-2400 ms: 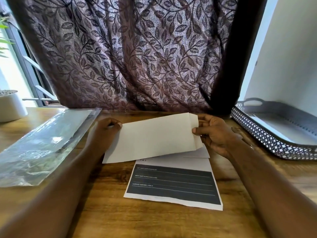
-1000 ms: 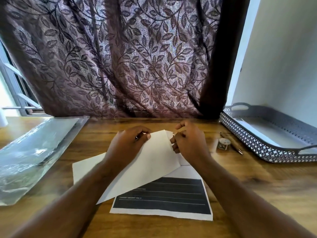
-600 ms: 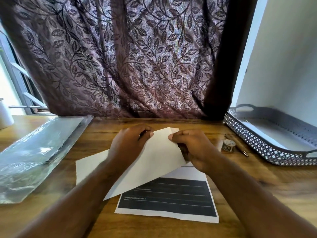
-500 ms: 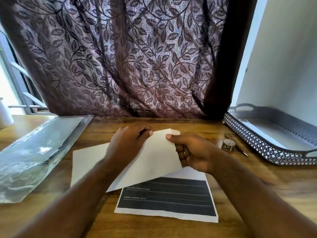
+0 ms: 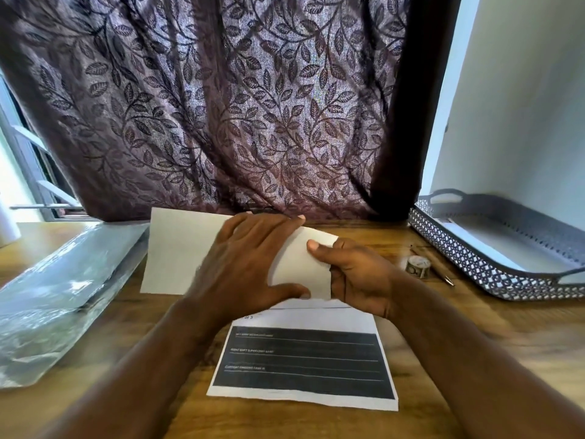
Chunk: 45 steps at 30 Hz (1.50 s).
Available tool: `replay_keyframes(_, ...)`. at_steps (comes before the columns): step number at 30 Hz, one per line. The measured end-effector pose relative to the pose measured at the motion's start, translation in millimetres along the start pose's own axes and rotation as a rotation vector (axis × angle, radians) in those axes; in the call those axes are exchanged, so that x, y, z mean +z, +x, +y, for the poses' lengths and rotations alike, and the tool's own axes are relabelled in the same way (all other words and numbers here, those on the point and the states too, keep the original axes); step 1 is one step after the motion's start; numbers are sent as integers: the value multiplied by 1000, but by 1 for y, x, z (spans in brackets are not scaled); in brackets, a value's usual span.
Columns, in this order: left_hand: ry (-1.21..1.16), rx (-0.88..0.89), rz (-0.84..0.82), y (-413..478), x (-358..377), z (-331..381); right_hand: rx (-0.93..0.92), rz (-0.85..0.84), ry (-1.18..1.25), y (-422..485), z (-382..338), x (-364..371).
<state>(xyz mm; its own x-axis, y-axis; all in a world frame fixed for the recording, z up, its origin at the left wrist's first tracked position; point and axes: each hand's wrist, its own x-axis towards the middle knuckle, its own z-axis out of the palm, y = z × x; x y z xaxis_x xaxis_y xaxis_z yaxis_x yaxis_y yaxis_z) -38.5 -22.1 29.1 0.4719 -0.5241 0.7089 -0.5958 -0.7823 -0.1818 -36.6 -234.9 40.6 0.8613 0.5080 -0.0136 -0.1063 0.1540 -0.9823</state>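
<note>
We have the envelope (image 5: 177, 251) lying flat on the table (image 5: 474, 343), just at twelve o'clock of the printed sheet (image 5: 304, 359), with its near edge over the sheet's top margin. The step in hand looks to us like pressing the envelope flat and settling its right end, where the opening seems to be.

To do this well, we press with the whole left palm rather than the fingertips, so the paper does not buckle. We hold the right end steady while the flat hand sweeps toward nine o'clock. We also keep the envelope square to the sheet below, so the next fold or insertion lines up. If the pinch is too hard, the corner may crease.

Our left hand (image 5: 250, 264) lies across the envelope's middle. Its fingers (image 5: 269, 223) are straight and spread wide and reach toward one o'clock, and the thumb (image 5: 285, 291) stretches along the near edge. It presses the paper and grips nothing.

Our right hand (image 5: 357, 280) holds the envelope's three o'clock end. The thumb tip sits on top of the paper, and the other fingers are curled in close below it. We cannot tell how far under the paper they reach.

At three o'clock of that hand a tape roll (image 5: 418, 266) and a pen (image 5: 438, 270) lie near the tray (image 5: 474, 261). A plastic sleeve (image 5: 63, 289) lies at nine o'clock.
</note>
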Motion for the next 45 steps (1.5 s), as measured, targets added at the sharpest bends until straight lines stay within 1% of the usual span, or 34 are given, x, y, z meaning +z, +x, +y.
replay_keyframes(2, 23, 33, -73, 0, 2, -1, -21, 36, -20, 1, -1, -3)
replay_keyframes(5, 117, 67, -123, 0, 5, -1, -59, 33, 24, 1, -1, -3)
replay_keyframes(9, 191, 63, -97, -1, 9, -3, -74, 12, 10, 1, 0, -2)
replay_keyframes(13, 198, 59, -85, -1, 6, -5, -83, 31, -46, 2, -1, -6)
replay_keyframes(18, 223, 3, -89, -2, 0, -6, -118, 50, -24, -1, -7, -9)
replay_keyframes(21, 234, -64, -73, -5, -2, -13, -197, 130, -46, 0, -10, -22)
replay_keyframes(23, 255, -124, -80, -8, -2, -20, -260, 257, -147, 2, -11, -37)
replay_keyframes(24, 261, -146, -86, -10, -1, -24, -274, 321, -248, 3, -9, -46)
replay_keyframes(25, 263, -164, -93, -11, 0, -27, -274, 375, -417, 4, -7, -54)
replay_keyframes(26, 265, -181, -101, -13, 2, -29, -256, 409, -655, 6, -4, -63)
replay_keyframes(28, 271, -211, -120, -16, 5, -33, -161, 387, -1127, 11, 0, -75)
replay_keyframes(29, 270, -223, -128, -17, 7, -35, -90, 346, -1263, 12, 2, -78)
replay_keyframes(30, 265, -230, -134, -18, 9, -36, -29, 304, -1331, 12, 3, -78)
replay_keyframes(33, 245, -248, -136, -20, 13, -38, 97, 208, -1436, 12, 4, -77)
replay_keyframes(36, 235, -262, -135, -21, 15, -39, 202, 154, -1566, 12, 4, -75)
replay_keyframes(38, 226, -273, -135, -22, 15, -39, 234, 136, -1543, 12, 3, -74)
replay_keyframes(41, 199, -302, -135, -23, 16, -41, 260, 131, -1434, 13, 3, -73)
replay_keyframes(43, 183, -317, -138, -23, 16, -42, 287, 143, -1400, 13, 3, -72)
replay_keyframes(45, 179, -325, -133, -23, 17, -42, 275, 172, -1368, 13, 3, -73)
